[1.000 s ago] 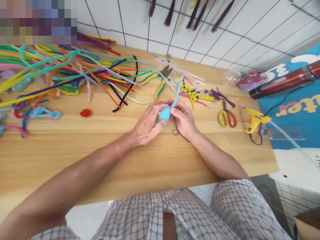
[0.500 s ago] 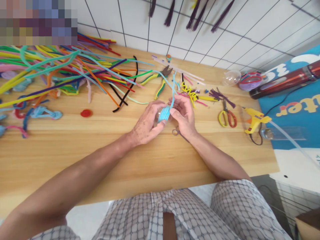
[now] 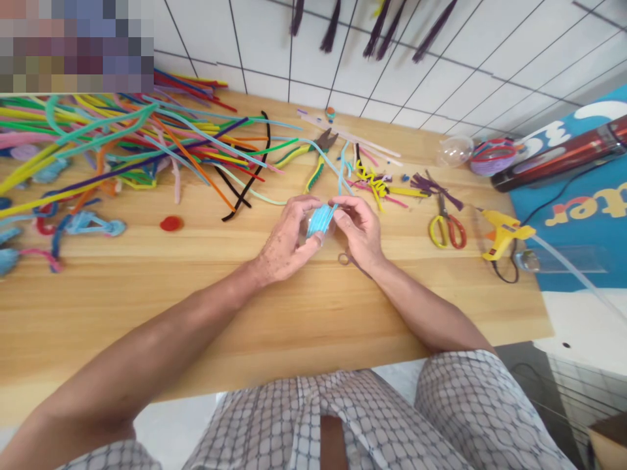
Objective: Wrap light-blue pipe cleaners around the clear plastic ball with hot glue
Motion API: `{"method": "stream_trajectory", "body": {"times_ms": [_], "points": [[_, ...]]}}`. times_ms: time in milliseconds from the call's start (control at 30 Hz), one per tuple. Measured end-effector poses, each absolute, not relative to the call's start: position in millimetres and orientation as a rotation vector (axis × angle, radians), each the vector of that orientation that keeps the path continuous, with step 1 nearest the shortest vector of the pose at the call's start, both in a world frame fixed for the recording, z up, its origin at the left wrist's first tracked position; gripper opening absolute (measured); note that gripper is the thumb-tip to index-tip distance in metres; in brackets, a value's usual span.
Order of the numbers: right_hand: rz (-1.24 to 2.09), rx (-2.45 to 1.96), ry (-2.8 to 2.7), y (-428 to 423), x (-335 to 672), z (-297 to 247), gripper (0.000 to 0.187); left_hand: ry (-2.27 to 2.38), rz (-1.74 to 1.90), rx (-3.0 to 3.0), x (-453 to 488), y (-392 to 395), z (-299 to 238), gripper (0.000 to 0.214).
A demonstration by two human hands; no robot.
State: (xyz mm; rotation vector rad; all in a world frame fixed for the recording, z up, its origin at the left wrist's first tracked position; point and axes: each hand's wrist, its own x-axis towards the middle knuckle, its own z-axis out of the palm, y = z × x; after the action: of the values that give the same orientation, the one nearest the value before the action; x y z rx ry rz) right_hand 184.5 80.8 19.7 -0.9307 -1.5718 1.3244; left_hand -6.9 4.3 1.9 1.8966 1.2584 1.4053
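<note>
Winding in hand: we judge it partly done; several turns of light-blue strand (image 3: 318,222) lie side by side around a clear rounded piece (image 3: 330,234). Bare clear surface shows beside them, and a short length leading toward the right fingers is not yet laid flat.
Wooden table (image 3: 294,326): one, under everything we count below except the cylinder and tassels.
Heap of coloured stems (image 3: 142,158): one, at the left; too tangled for us to count singly.
Red cylinder (image 3: 558,153): one, lying at the far right.
Hands: two. The left hand (image 3: 289,238) curls around the clear piece, fingers above and thumb below; the right hand (image 3: 360,225) is half curled, thumb and forefinger close together at the strand, though we cannot tell whether they pinch it.
Pliers (image 3: 321,147): one, beyond the hands, handles spread.
Glue gun (image 3: 507,236): one, right.
Dark tassels (image 3: 330,31): five in our view, against the tiles.
Scissors (image 3: 447,225): one pair with yellow and red handles.
Clear dome (image 3: 455,151): one, near the wall.
Wound piece: one, between both hands, above the table's middle.
Red disc (image 3: 171,224): one, left.
</note>
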Motion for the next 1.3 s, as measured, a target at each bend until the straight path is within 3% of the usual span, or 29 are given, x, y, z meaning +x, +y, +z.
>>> {"method": "stream_trajectory", "body": {"times_ms": [667, 1300], "points": [[1.285, -0.931, -1.595, 79, 181, 25, 0.045, 1.300, 1.372, 1.977, -9, 4, 4, 0.050], [1.160, -0.863, -1.734, 76, 184, 32, 0.035, 1.164, 1.292, 1.720, -12, 4, 6, 0.047]]}}
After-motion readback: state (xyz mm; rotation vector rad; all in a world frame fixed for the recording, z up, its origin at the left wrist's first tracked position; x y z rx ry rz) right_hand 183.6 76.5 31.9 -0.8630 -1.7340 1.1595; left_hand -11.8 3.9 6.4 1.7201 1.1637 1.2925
